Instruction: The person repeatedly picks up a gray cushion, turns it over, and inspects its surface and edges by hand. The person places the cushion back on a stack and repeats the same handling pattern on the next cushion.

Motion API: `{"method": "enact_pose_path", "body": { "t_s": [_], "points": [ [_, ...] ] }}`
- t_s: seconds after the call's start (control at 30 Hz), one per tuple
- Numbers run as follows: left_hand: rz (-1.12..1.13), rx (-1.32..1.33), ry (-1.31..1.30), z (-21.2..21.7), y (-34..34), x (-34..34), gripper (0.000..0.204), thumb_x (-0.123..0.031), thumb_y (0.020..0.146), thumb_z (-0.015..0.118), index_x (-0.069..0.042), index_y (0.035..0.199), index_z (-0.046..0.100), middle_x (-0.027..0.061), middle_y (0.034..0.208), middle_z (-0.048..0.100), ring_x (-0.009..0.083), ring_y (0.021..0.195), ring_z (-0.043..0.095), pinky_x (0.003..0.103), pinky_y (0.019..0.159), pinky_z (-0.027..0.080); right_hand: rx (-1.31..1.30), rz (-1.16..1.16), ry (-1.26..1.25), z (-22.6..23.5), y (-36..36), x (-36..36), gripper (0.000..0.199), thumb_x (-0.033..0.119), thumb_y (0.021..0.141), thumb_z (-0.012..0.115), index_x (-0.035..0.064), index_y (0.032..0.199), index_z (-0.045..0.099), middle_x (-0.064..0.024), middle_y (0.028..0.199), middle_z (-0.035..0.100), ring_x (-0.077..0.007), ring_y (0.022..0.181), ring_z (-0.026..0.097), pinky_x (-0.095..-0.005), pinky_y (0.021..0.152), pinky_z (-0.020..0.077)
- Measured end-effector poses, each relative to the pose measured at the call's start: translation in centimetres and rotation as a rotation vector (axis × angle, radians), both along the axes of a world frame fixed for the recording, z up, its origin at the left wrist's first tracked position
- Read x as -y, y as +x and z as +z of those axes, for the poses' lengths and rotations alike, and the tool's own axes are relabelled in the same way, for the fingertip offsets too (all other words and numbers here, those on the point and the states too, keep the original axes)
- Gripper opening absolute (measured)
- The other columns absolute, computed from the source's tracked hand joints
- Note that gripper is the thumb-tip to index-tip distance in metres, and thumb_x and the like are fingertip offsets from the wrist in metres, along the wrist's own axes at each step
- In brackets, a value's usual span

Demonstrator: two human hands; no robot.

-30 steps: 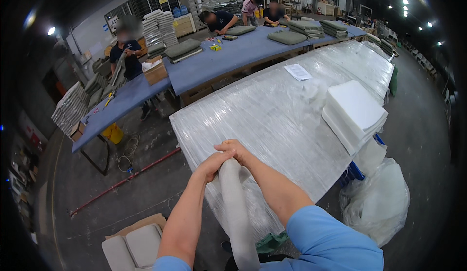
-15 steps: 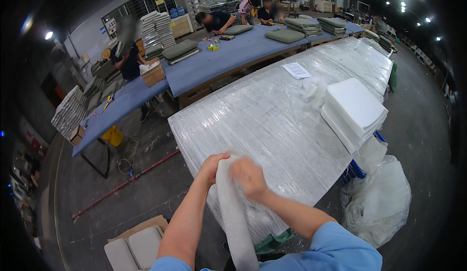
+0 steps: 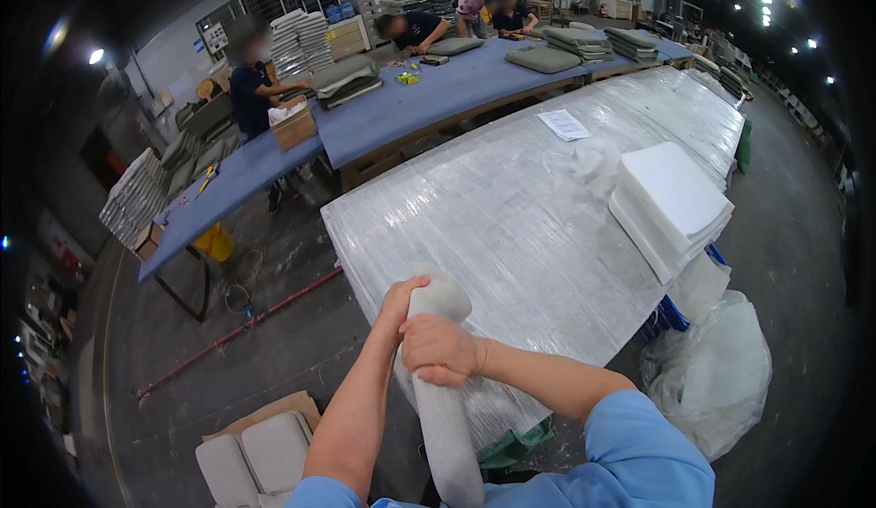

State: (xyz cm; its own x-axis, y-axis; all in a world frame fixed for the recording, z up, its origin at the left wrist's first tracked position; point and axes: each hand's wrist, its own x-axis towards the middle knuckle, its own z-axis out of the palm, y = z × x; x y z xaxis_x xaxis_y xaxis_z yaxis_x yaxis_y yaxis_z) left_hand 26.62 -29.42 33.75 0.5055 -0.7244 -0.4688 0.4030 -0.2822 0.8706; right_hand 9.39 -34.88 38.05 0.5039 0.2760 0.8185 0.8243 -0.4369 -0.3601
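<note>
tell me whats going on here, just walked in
A person grips a rolled-up pale grey pad with both hands: the left hand near its top end, the right hand just below. They stand at the near end of a long table wrapped in clear plastic, which carries a stack of white foam sheets.

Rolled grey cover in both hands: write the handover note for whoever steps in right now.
Left hand: gripping the rolled grey cover near its top end.
Right hand: clamped around the roll just below the left.
The roll stands roughly upright at the near edge of the plastic-wrapped table.
White foam pad stack sits on the table's right side; a paper sheet lies further back.
Pale cushions in a cardboard box on the floor, lower left.
Done: cover bunched into a roll. Left: cover not yet on any foam pad.
</note>
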Motion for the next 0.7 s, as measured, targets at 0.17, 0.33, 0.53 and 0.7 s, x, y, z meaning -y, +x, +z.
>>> {"method": "enact_pose_path", "body": {
  "t_s": [0.17,0.33,0.53,0.7],
  "points": [
    [-0.004,-0.038,-0.074,-1.2,1.6,-0.8,0.038,-0.036,0.091,0.073,0.001,0.095,0.073,0.0097,0.089,0.072,0.0242,0.074,0.067,0.036,0.068,0.053,0.001,-0.063,0.134,0.4,2.5,0.9,0.02,0.019,0.092,0.057,0.0047,0.08,0.064,-0.0099,0.085,0.066,-0.0341,0.084,0.061,-0.0442,0.089,0.0481],
    [0.016,0.014,-0.14,-0.4,-1.3,0.9,0.034,-0.033,0.093,0.072,0.001,0.096,0.073,0.0096,0.091,0.072,0.0247,0.077,0.068,0.039,0.068,0.054,-0.312,-0.296,0.414,-0.1,0.5,1.7,0.018,0.015,0.095,0.063,0.0001,0.091,0.071,-0.0114,0.09,0.071,-0.0282,0.094,0.067,-0.0366,0.095,0.0491],
    [0.091,-0.074,-0.082,1.9,-0.9,1.5,0.039,-0.029,0.092,0.071,0.006,0.11,0.069,0.0158,0.099,0.073,0.0293,0.084,0.07,0.042,0.074,0.057,-0.625,-0.476,0.988,-0.4,-8.0,-1.5,0.056,0.021,0.102,0.064,-0.0021,0.149,0.046,-0.0218,0.149,0.05,-0.0299,0.139,0.049,-0.0365,0.112,0.0424],
    [0.047,-0.09,-0.104,1.3,-1.1,1.9,0.039,-0.027,0.091,0.07,0.007,0.112,0.068,0.0178,0.099,0.072,0.0306,0.083,0.07,0.043,0.075,0.057,-0.908,-0.477,0.564,2.0,-13.7,-9.4,0.11,0.039,0.094,0.069,-0.0175,0.159,0.001,-0.0385,0.167,0.006,-0.0443,0.16,0.005,-0.0439,0.129,0.009]
  ]
}}
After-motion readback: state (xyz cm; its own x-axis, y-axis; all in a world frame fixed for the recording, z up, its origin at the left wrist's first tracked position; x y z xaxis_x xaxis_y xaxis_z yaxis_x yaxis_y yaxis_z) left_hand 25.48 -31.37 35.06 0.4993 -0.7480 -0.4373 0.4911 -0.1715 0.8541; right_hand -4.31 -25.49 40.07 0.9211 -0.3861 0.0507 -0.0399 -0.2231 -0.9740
